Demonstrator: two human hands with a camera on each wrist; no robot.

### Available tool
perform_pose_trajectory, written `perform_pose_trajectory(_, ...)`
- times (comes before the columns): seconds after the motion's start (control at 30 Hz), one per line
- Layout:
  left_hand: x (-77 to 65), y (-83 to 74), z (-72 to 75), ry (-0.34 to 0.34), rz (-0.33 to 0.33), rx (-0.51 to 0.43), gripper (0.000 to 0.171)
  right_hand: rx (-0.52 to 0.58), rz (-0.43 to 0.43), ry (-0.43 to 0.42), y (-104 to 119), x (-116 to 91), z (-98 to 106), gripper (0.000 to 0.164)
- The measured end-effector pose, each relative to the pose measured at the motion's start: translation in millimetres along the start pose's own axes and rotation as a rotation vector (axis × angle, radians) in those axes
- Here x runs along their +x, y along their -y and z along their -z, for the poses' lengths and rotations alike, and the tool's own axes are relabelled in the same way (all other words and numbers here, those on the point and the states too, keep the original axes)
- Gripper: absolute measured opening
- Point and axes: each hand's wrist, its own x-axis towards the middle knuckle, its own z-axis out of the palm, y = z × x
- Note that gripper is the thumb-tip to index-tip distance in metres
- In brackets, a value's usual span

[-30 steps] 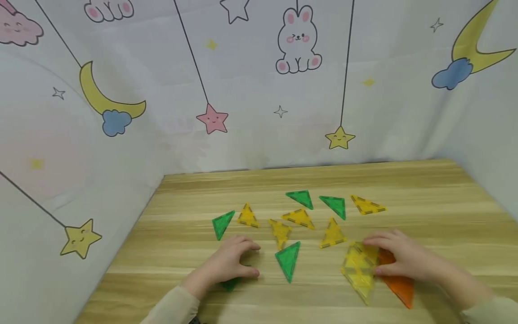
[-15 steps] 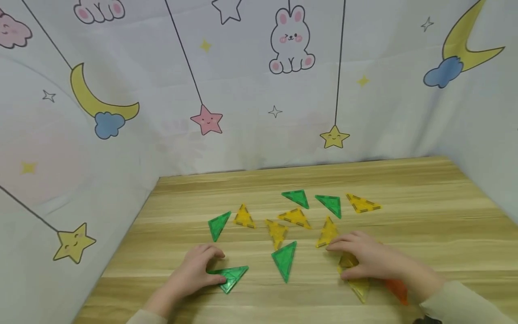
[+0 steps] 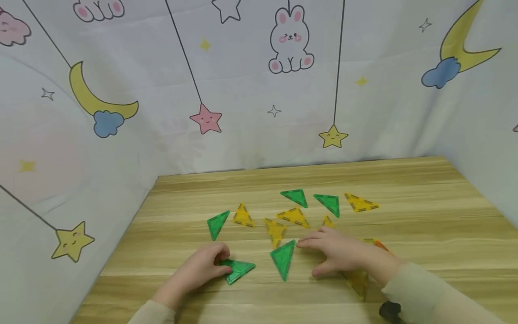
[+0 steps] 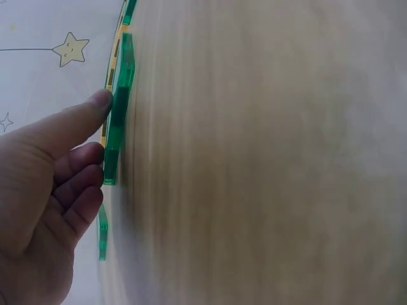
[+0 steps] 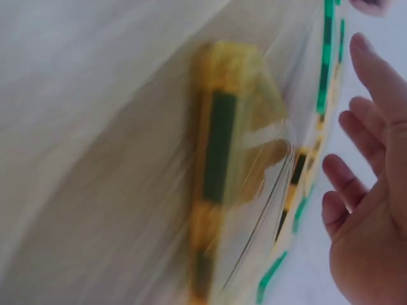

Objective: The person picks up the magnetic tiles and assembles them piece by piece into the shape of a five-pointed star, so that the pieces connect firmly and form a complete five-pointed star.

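The left hand pinches a green triangle over the near left of the table. Between the hands lies another green triangle. Just beside it, the right hand is loose, fingers apart, partly hiding a yellow tile and an orange tile.

In the head view I register a white fabric backdrop behind a light-brown wood-grain tabletop. On the backdrop I locate a white winking rabbit with pink ears, positioned above and between a smiling pink five-pointed star and a smiling yellow five-pointed star. A yellow crescent moon overlapped by a blue cloud occupies the left portion.
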Motion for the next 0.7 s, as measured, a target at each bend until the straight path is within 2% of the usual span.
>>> perform_pose_trajectory(0.2, 2.2, -4.0, -3.7, -0.027, -0.081, -0.004, 0.029, 0.003, -0.01, 0.047, 2.6, 17.7, -6.7, 0.065)
perform_pose_trajectory(0.33, 1.6, -3.5, -5.7, -0.042, -0.122, -0.015, 0.033, -0.017, 0.006, 0.027, 3.0, 18.5, -8.4, 0.059)
perform_pose_trajectory(0.43, 0.4, -3.2, -5.5, -0.046, -0.124, -0.019, 0.033, -0.007, 0.021, 0.002, 2.6, 14.7, -7.2, 0.05)
perform_pose_trajectory(0.57, -1.5, -3.2, -4.7, -0.048, -0.122, -0.02, 0.033, 0.089, 0.021, -0.007, 0.6, 6.6, -4.7, 0.036)
perform_pose_trajectory(0.7, -2.4, -3.4, -4.4, -0.062, -0.116, 0.0, 0.035, 0.104, 0.037, -0.011, -0.7, -0.4, -5.3, 0.033)
